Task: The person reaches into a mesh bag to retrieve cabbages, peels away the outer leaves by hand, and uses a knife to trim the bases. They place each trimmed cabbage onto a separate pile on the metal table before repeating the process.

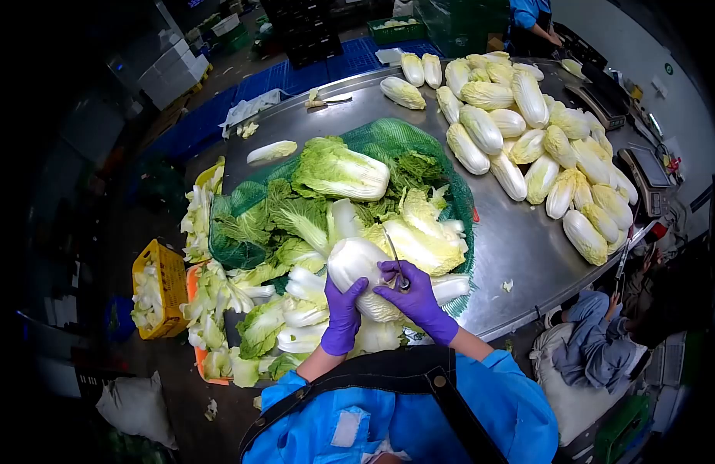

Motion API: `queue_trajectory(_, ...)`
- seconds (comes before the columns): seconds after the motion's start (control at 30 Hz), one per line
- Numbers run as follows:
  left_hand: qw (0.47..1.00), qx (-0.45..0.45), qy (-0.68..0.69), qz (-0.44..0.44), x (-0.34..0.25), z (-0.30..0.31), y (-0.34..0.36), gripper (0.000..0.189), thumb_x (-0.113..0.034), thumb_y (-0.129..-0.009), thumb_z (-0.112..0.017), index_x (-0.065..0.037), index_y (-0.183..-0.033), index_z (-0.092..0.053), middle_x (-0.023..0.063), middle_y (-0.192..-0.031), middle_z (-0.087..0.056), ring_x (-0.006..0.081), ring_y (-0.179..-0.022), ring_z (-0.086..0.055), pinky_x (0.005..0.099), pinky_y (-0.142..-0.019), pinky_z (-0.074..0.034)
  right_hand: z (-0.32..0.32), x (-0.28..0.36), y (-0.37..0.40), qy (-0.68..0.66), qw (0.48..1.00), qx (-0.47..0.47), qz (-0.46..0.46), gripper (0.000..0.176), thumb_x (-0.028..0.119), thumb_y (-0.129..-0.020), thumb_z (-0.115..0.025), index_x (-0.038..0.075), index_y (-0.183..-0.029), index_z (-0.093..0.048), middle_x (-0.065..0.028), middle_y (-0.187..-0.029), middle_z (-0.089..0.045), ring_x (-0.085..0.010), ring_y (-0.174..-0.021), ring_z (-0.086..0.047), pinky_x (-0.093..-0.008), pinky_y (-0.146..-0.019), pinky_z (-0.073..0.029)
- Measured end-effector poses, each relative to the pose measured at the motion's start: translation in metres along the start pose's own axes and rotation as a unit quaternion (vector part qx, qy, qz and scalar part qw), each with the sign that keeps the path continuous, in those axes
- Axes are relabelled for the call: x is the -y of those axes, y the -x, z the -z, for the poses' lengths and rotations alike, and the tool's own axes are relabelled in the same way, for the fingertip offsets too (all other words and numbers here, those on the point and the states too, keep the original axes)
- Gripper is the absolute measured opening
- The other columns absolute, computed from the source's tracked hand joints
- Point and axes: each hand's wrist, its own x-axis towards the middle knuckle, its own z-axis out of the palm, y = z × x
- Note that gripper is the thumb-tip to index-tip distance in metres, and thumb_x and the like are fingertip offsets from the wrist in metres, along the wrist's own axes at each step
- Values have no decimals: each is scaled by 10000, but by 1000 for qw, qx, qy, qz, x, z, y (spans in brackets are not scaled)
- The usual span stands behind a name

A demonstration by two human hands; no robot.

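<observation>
My left hand [345, 315], in a purple glove, is closed around the side of a napa cabbage [356, 261] held near the table's front edge. In my right hand [416, 297], also gloved in purple, is a knife [393, 249], its blade pointing away from me beside the cabbage. The right fingers are wrapped on the handle and lie against the cabbage's right side. Just beyond, a larger leafy cabbage [342, 170] lies on a green mesh bag [388, 139]. Loose outer leaves [419, 232] surround the held cabbage.
Trimmed cabbages [520, 139] are piled at the table's [497, 247] right. Another knife [328, 101] lies at the far edge. A yellow crate [163, 290] and an orange-rimmed bin [211, 380] with leaves stand at left. Scales [643, 174] are at right. A seated person's legs [597, 340] are at lower right.
</observation>
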Motion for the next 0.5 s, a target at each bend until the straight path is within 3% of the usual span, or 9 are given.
queue_trajectory(0.07, 1000, 6, -5, 2, -1, -2, 1, 617, -95, -698, -697, -11, -1230, -396, 122, -1112, -527, 233, -1008, -535, 342, -870, -443, 1, 3, 0, 66, 997, -9, 24, 200, 58, -686, -730, 35, -859, -631, -44, -846, -644, -78, -700, -563, -199, -639, -434)
queue_trajectory(0.2, 1000, -5, 19, 23, -8, 4, -5, 603, -112, -707, -692, 0, -1222, -399, 126, -1105, -529, 240, -995, -541, 350, -873, -443, 5, -3, -2, -50, 997, -53, 29, 117, -5, -694, -694, -2, -787, -623, -52, -802, -631, -79, -640, -547, -201, -567, -428)
queue_trajectory(0.23, 997, -3, 56, 49, -10, 7, -6, 595, -139, -730, -673, 3, -1233, -390, 142, -1132, -520, 259, -1020, -530, 369, -897, -430, 12, 5, 0, -129, 988, -74, -45, 130, 56, -724, -694, 23, -834, -634, -32, -748, -621, -76, -526, -514, -190, -473, -399)
queue_trajectory(0.3, 993, -4, 95, 71, -13, 11, -10, 588, -166, -753, -655, 7, -1245, -382, 158, -1159, -510, 278, -1046, -520, 387, -921, -417, 27, 2, -4, -176, 963, -171, -109, 149, 61, -739, -682, 11, -867, -625, -28, -715, -592, -73, -472, -486, -192, -443, -400)
queue_trajectory(0.37, 953, -21, 239, 185, -15, 15, -13, 578, -224, -804, -601, 6, -1276, -358, 188, -1227, -471, 314, -1116, -474, 426, -977, -370, 46, -11, -8, -201, 942, -253, -88, 201, 50, -740, -670, 15, -928, -606, -27, -747, -594, -67, -489, -485, -197, -452, -409)
queue_trajectory(0.4, 942, -12, 265, 207, -16, 18, -16, 578, -269, -839, -561, -8, -1303, -334, 193, -1273, -437, 326, -1160, -435, 445, -1006, -336, 53, -14, -10, -185, 949, -245, -68, 335, 33, -708, -680, 10, -1026, -578, -54, -884, -615, -51, -513, -487, -188, -472, -411)
queue_trajectory(0.43, 942, -16, 266, 205, -18, 20, -18, 578, -269, -839, -561, -8, -1303, -334, 193, -1273, -437, 326, -1160, -435, 445, -1006, -336, 60, -14, -6, -71, 975, -209, -37, 523, 32, -675, -694, 16, -1164, -507, -64, -1111, -580, -30, -528, -466, -172, -502, -409)
queue_trajectory(0.5, 923, 9, 320, 214, -23, 20, -22, 581, -294, -851, -550, -15, -1308, -326, 185, -1275, -438, 322, -1159, -438, 451, -1005, -336, 65, -10, 3, 1, 993, -91, -70, 731, 78, -637, -743, 39, -1287, -410, -67, -1306, -458, -66, -742, -566, -173, -587, -437)
